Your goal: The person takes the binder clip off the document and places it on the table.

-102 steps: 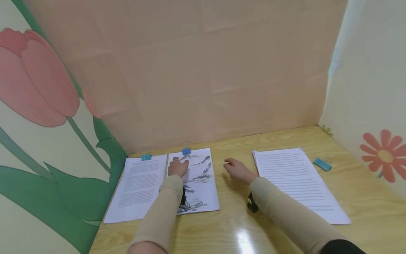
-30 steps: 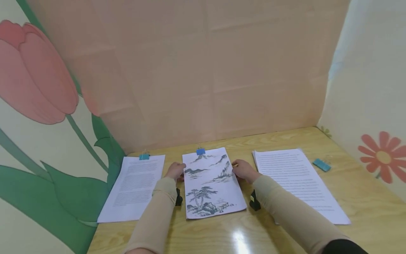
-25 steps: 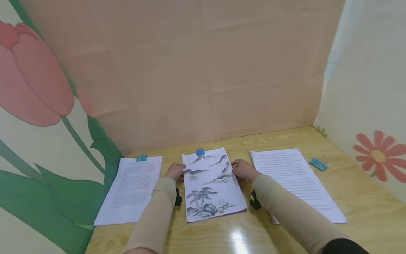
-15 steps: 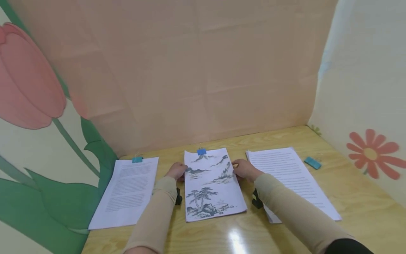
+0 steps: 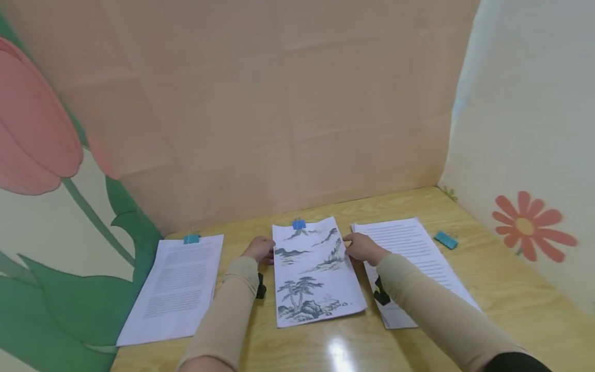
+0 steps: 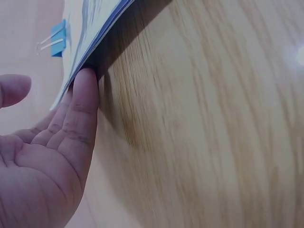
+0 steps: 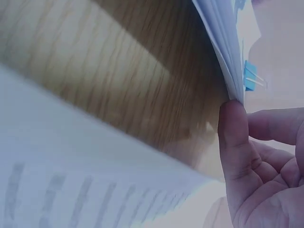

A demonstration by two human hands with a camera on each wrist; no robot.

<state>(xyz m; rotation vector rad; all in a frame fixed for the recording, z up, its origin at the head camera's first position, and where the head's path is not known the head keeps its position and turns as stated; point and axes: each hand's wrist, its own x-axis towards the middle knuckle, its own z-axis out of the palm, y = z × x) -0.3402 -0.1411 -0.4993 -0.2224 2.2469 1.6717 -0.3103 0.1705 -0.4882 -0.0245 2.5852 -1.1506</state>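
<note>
A clipped stack of paper [image 5: 318, 281] with an ink landscape on its top sheet lies between both hands, a blue binder clip [image 5: 299, 224] at its far edge. My left hand [image 5: 260, 250] is at its left side. In the left wrist view, straight fingers [image 6: 83, 102] of that hand reach under the stack's edge, thumb held apart. The right hand [image 5: 364, 248] holds the opposite edge. Seen from the right wrist, its index fingertip [image 7: 233, 111] meets the paper edge from below, with the thumb close on the other side. The fingertips are partly hidden by the stack.
A stack of printed text [image 5: 181, 289] with a teal binder clip [image 5: 191, 239] lies to the left. Lined sheets [image 5: 427, 258] lie at right, partly under my right arm. Beyond them is a loose blue binder clip [image 5: 446, 239] on the wooden table [image 5: 520, 310]. A wall backs the table.
From beside the left stack, the landscape stack has moved right towards the lined sheets. The left hand has come off its top to its left edge; the right hand has met its right edge.
</note>
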